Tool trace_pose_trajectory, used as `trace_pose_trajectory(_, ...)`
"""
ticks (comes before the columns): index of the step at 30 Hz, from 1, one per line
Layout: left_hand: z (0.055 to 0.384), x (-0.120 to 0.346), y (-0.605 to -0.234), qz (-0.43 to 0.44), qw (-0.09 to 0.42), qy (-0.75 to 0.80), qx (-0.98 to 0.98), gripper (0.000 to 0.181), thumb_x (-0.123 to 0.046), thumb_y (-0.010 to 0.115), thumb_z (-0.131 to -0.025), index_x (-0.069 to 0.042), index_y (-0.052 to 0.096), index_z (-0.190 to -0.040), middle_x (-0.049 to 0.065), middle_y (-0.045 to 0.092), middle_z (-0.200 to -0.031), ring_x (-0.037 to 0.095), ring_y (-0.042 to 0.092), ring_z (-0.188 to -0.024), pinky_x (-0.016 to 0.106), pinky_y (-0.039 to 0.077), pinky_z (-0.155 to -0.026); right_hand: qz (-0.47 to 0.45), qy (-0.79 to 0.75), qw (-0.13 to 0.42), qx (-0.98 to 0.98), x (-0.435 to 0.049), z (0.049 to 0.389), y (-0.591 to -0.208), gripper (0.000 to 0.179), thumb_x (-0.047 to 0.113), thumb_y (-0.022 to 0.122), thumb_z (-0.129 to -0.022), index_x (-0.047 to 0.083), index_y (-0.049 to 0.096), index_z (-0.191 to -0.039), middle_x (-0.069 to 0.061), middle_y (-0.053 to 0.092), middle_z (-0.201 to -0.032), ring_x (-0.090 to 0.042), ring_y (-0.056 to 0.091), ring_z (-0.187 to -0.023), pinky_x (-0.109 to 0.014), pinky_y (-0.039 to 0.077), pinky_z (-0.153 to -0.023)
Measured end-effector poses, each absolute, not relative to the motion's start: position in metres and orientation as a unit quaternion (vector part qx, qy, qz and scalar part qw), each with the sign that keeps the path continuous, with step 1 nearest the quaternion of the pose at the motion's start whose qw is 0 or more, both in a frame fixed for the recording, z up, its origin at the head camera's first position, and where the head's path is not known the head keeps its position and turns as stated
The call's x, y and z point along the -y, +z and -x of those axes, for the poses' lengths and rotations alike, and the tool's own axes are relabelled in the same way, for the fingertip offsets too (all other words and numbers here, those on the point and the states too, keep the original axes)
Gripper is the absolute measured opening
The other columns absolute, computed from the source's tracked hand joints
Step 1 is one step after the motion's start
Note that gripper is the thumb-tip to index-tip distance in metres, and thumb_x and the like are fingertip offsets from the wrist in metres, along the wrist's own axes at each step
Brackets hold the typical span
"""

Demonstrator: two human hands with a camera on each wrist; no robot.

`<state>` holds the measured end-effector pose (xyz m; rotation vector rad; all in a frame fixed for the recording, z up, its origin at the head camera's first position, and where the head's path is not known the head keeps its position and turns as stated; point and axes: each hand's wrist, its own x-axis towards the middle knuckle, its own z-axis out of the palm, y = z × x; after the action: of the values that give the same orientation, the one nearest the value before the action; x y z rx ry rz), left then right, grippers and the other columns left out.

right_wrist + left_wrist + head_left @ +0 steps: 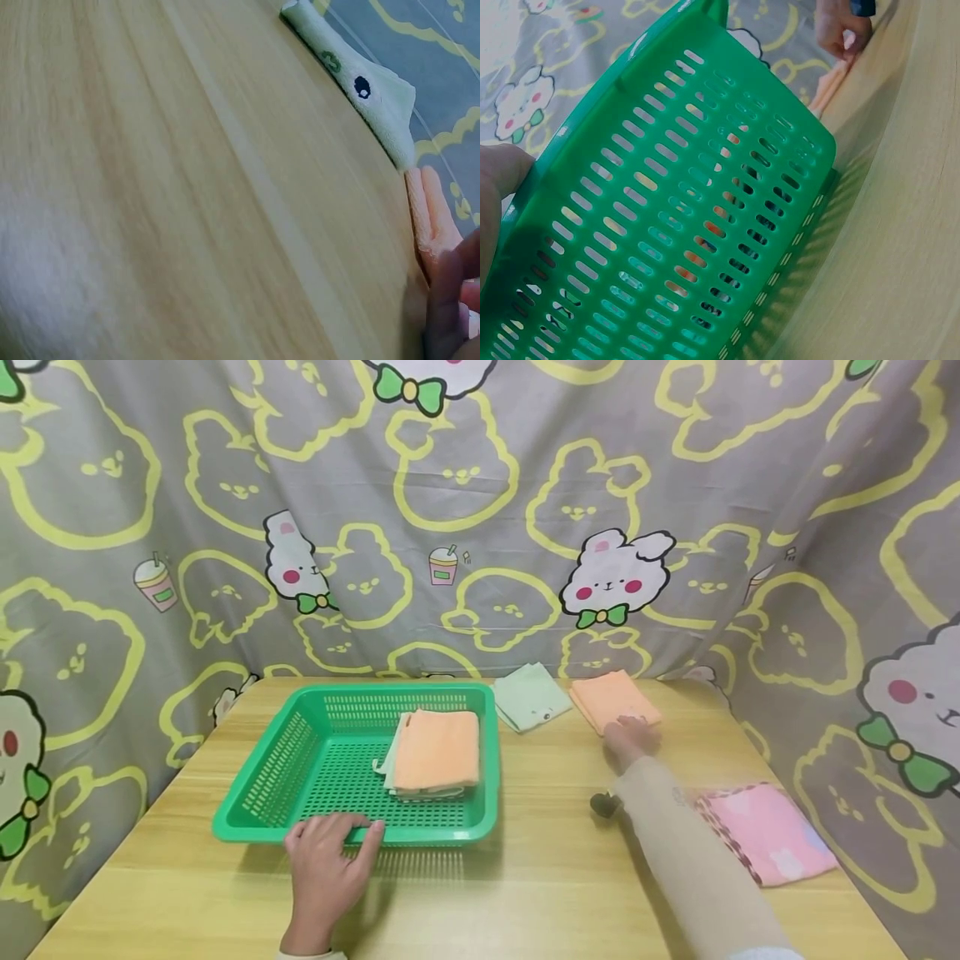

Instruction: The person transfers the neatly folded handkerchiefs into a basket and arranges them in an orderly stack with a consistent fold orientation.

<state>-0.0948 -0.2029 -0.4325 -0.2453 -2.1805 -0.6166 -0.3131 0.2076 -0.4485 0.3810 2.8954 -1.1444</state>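
Note:
My left hand grips the near rim of a green plastic basket, its fingers over the edge. The left wrist view shows the basket's slotted side close up, tilted by the camera angle. Inside, toward the right, sits a stack of folded towels with an orange one on top. At the back right, my right hand pinches the near edge of another folded orange towel. In the right wrist view, thumb and fingers meet at that towel's edge, partly cut off by the frame.
A folded light green towel lies between the basket and the orange towel. A pink folded towel with a brown-checked edge lies at the right, beside my right forearm. A patterned curtain hangs behind the wooden table.

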Motion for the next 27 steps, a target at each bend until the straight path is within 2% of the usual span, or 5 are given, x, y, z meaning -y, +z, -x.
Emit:
trace_pose_trajectory(9, 0.0944, 0.2024, -0.4333, 0.098, 0.415, -0.246, 0.871, 0.016, -0.027, 0.070, -0.080, -0.012, 0.068, -0.074, 0.004, 0.068, -0.073, 0.023, 0.055, -0.069, 0.052, 0.027, -0.080, -0.205, -0.389, -0.026, -0.898, -0.2041, 0.3146, -0.4539, 0.057, 0.005, 0.052, -0.073, -0.003, 0.053, -0.129, -0.026, 0.045, -0.136, -0.051, 0.025, -0.130, -0.057, 0.011, -0.110)
trace_pose_trajectory(13, 0.0932, 0.2026, -0.4328, 0.093, 0.409, -0.246, 0.874, 0.015, -0.026, 0.070, -0.080, -0.013, 0.067, -0.074, 0.005, 0.068, -0.074, 0.023, 0.056, -0.071, 0.052, 0.027, -0.080, -0.186, -0.339, -0.037, -0.921, -0.2053, 0.3163, -0.4576, 0.040, 0.015, 0.049, -0.083, -0.006, 0.059, -0.116, -0.027, 0.055, -0.125, -0.051, 0.034, -0.124, -0.057, 0.015, -0.108)
trace_pose_trajectory(17, 0.0937, 0.2025, -0.4317, 0.092, 0.406, -0.247, 0.875, 0.015, -0.026, 0.071, -0.080, -0.013, 0.067, -0.074, 0.005, 0.068, -0.075, 0.023, 0.055, -0.071, 0.052, 0.027, -0.081, -0.162, -0.299, -0.064, -0.938, -0.2061, 0.3169, -0.4574, 0.037, 0.025, 0.047, -0.092, -0.008, 0.061, -0.102, -0.028, 0.061, -0.113, -0.052, 0.042, -0.118, -0.059, 0.019, -0.106)
trace_pose_trajectory(23, 0.0945, 0.2022, -0.4313, 0.094, 0.408, -0.245, 0.874, 0.015, -0.026, 0.071, -0.080, -0.012, 0.067, -0.074, 0.005, 0.068, -0.074, 0.023, 0.055, -0.070, 0.052, 0.027, -0.081, -0.163, -0.324, -0.053, -0.930, -0.2048, 0.3160, -0.4527, 0.037, 0.011, 0.051, -0.080, -0.005, 0.060, -0.113, -0.025, 0.058, -0.120, -0.052, 0.036, -0.122, -0.060, 0.019, -0.105)
trace_pose_trajectory(27, 0.0934, 0.2027, -0.4325, 0.089, 0.410, -0.244, 0.874, 0.016, -0.026, 0.071, -0.080, -0.012, 0.067, -0.073, 0.005, 0.068, -0.074, 0.024, 0.056, -0.071, 0.053, 0.026, -0.081, -0.150, -0.311, -0.040, -0.938, -0.2053, 0.3159, -0.4515, 0.044, 0.025, 0.049, -0.089, -0.008, 0.058, -0.117, -0.030, 0.055, -0.122, -0.053, 0.038, -0.120, -0.059, 0.026, -0.102)
